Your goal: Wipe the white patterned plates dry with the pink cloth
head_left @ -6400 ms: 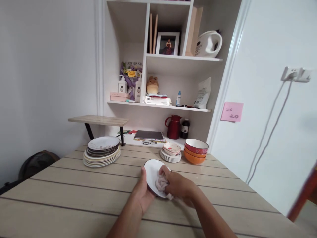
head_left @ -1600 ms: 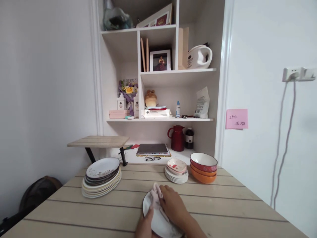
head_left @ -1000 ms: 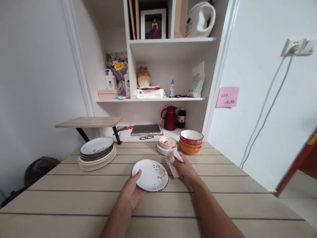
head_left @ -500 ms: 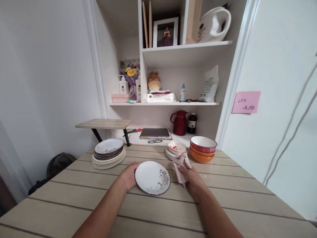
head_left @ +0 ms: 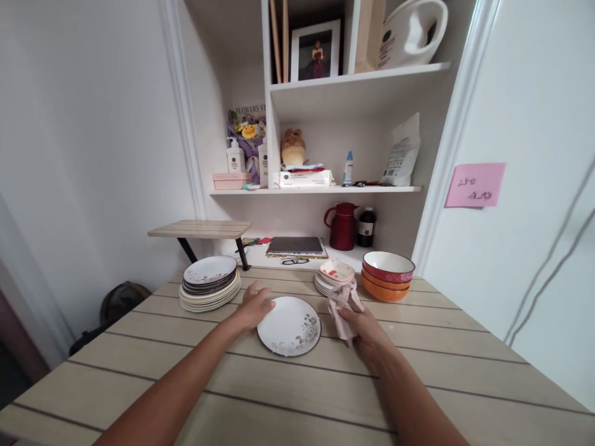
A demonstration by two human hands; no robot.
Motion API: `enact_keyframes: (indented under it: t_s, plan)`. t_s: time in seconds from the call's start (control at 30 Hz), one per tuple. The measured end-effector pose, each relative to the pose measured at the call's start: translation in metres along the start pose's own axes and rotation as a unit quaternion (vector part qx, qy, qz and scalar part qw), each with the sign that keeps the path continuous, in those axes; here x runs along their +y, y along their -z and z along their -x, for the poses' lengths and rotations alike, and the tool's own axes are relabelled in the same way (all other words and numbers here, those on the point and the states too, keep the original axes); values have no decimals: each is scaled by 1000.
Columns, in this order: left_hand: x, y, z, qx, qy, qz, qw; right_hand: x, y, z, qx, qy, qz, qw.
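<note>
Dark-rimmed floral plate (head_left: pixel 286 323), lying on the bench (head_left: pixel 302 396); my left hand (head_left: pixel 253 307), spread and empty, is hanging at its edge; my right hand (head_left: pixel 365 327) is gripping a crumpled pink cloth (head_left: pixel 343 305).

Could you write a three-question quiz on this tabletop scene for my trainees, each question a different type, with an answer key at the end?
1. Multiple choice: What does the person's right hand hold?
A) a red thermos jug
B) a pale pink cloth
C) a pair of glasses

2. True or false: The red bowl with the white inside sits on top of the orange bowls.

3. Fill the gap: The dark-rimmed plate between the left hand and the cloth has a ____ pattern on its white surface.

Key:
1. B
2. True
3. floral
</note>
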State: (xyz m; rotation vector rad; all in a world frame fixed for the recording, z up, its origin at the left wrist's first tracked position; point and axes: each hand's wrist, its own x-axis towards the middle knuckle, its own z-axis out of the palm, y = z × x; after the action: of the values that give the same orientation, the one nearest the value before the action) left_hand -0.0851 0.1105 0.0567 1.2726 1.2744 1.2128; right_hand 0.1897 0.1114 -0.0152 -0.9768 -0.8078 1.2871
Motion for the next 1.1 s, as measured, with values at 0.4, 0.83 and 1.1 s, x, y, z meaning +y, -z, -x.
enact_keyframes:
  t_s: [0.4,0.83,1.1]
  plan:
    - [-37,14,38,-172,-165,-419,876,-1,-4,4,-11,3,16,1000]
    - [-41,5,-18,-162,-152,-416,882,1,-3,-2,-19,-8,34,999]
    - [-43,-15,-63,-113,-102,-398,905,1,-3,-5,-16,2,40,999]
